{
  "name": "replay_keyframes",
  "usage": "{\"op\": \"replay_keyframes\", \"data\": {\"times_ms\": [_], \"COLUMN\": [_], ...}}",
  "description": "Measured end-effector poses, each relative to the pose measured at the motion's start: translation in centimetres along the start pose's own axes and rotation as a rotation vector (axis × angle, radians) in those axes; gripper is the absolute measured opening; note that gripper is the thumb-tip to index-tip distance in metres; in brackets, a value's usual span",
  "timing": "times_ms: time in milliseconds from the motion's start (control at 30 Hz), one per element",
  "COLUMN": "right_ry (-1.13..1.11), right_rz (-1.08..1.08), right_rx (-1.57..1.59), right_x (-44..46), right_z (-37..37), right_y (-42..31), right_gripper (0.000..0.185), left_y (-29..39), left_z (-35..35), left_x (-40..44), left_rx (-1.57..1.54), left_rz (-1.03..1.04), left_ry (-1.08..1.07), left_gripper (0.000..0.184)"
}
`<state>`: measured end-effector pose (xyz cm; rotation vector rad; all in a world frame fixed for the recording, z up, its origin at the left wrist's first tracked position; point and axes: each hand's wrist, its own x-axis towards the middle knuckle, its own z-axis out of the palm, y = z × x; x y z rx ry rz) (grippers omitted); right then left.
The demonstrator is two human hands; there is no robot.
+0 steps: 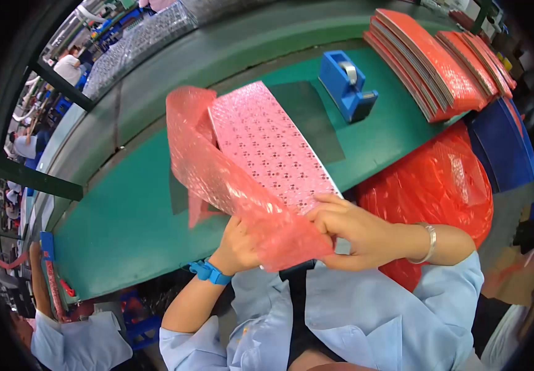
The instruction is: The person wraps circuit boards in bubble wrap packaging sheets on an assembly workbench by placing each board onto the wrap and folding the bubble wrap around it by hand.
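Note:
A flat pink panel (273, 145) with rows of small dark marks and white edges lies tilted in front of me. A strip of red bubble wrap (211, 167) runs along its left side and folds over its near end. My left hand (240, 244), with a blue band at the wrist, is closed at the near left of the wrap, some fingers hidden by it. My right hand (350, 230), with a silver bracelet, pinches the wrap at the panel's near right corner.
On the green table (118, 222) stands a blue tape dispenser (346, 86). Stacks of red-wrapped panels (431, 62) lie at the back right. A large red plastic bag (434, 179) bulges below them. A co-worker's arm (41, 281) is at the far left.

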<state>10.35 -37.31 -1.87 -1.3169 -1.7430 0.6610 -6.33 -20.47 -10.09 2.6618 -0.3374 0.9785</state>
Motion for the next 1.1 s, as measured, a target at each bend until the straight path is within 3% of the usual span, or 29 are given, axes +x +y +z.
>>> {"op": "replay_keyframes", "data": {"times_ms": [133, 300, 333, 467, 567, 700, 733, 833, 933, 1000, 1100], "right_ry": [0.19, 0.527, 0.537, 0.575, 0.623, 0.674, 0.672, 0.653, 0.72, 0.746, 0.682], "right_rz": [0.066, -0.034, 0.021, 0.224, 0.127, 0.021, 0.01, -0.026, 0.034, 0.047, -0.043], "right_rx": [0.461, 0.757, 0.662, 0.56, 0.847, 0.741, 0.736, 0.657, 0.463, 0.393, 1.065], "right_x": [-2.2, -1.1, -0.3, 4.7, 8.8, 14.2, 15.4, 18.5, 20.9, 21.5, 21.1], "right_z": [3.7, 3.0, 2.1, -1.2, -3.5, -7.1, -7.9, -8.8, -8.4, -8.9, -8.6], "right_y": [2.1, 1.8, 1.5, 1.2, 2.9, 5.1, 6.1, 10.3, 14.5, 14.6, 13.7], "right_gripper": [0.029, 0.026, 0.026, 0.03, 0.037, 0.032, 0.032, 0.031, 0.038, 0.04, 0.049], "left_y": [0.4, 2.1, 2.6, 5.4, 3.0, -2.8, -4.9, -12.3, -20.7, -21.7, -19.1], "left_z": [-0.1, -2.2, -2.7, -4.0, -5.0, -5.8, -5.9, -5.9, -6.4, -6.1, -2.5], "left_x": [-1.6, 0.8, 1.5, 5.5, 7.2, 12.9, 13.9, 16.6, 17.9, 18.4, 16.8], "left_rx": [-0.144, -0.263, -0.276, -0.813, -0.914, -1.316, -1.292, -1.218, -1.981, -2.233, -1.249], "left_rz": [-0.123, -0.251, -0.27, -0.494, -1.02, -1.145, -1.035, -1.009, -1.674, -1.893, -0.893], "left_ry": [-0.197, -0.408, -0.437, -0.133, -0.019, 0.367, 0.377, 0.501, 0.573, 0.564, 0.603], "left_gripper": [0.04, 0.042, 0.042, 0.037, 0.031, 0.029, 0.025, 0.021, 0.023, 0.024, 0.026]}}
